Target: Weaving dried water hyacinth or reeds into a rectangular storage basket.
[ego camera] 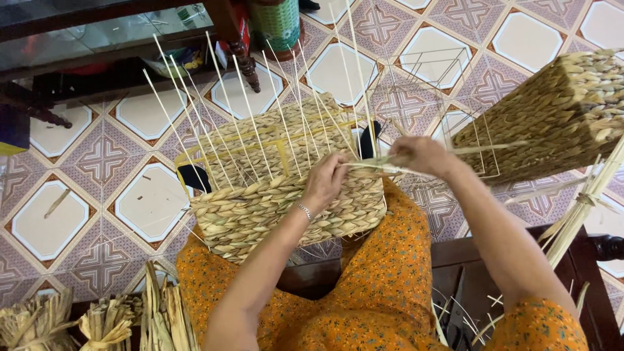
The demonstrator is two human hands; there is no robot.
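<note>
1. A half-woven basket [286,201] of plaited straw rests on the person's lap, over orange patterned trousers [383,273], with thin pale upright stakes [250,110] fanning up and away from its unfinished top.
2. The left hand [325,182] lies on the right part of the basket's near wall, fingers curled over the top row of plait and pressing it; a bracelet [304,210] sits at the wrist.
3. The right hand [419,156] is just right of the basket's far right corner, closed around a straw strand [370,166] that runs leftward to the left hand's fingertips.
4. The strand is stretched between the two hands, level with the basket's upper edge.
5. To the right, well apart from the hands, a finished woven basket [552,114] stands tilted beside a bare wire frame [422,84].
6. Bundles of dried straw [104,322] lie near left on the patterned tile floor [97,162].
</note>
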